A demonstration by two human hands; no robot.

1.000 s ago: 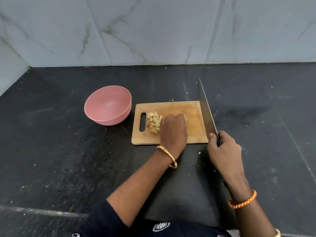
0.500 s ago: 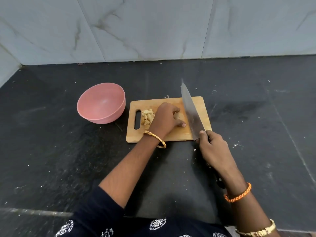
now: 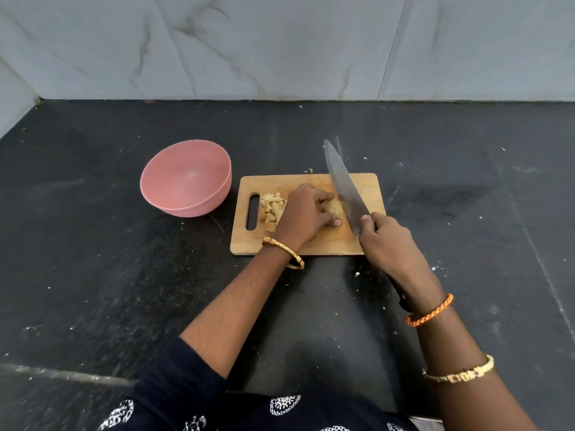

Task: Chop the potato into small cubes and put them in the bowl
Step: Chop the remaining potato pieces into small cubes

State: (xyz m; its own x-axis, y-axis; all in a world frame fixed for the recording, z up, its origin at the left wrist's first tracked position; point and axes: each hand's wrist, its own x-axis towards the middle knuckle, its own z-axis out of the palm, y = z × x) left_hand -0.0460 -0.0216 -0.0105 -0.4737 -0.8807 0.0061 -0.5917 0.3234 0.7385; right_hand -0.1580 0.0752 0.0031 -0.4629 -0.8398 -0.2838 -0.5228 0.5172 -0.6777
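Observation:
A wooden cutting board (image 3: pixel 364 188) lies on the black counter. My left hand (image 3: pixel 303 214) grips a piece of potato (image 3: pixel 333 207) in the middle of the board, thumb and fingers curled round it. A pile of several potato cubes (image 3: pixel 273 208) sits left of that hand, near the board's handle slot. My right hand (image 3: pixel 389 244) holds a large knife (image 3: pixel 342 186) by the handle; the blade slants over the board just right of the potato, tip pointing away. An empty pink bowl (image 3: pixel 186 177) stands to the left of the board.
The black stone counter (image 3: pixel 93 275) carries small white scraps, mostly to the right of the board. A grey marble-tiled wall (image 3: pixel 280 45) closes the back, and another wall meets it at the far left corner.
My right hand brought the knife from the board's right edge leftward, over the board and next to the potato. My left hand shifted from the cube pile to grip the potato piece.

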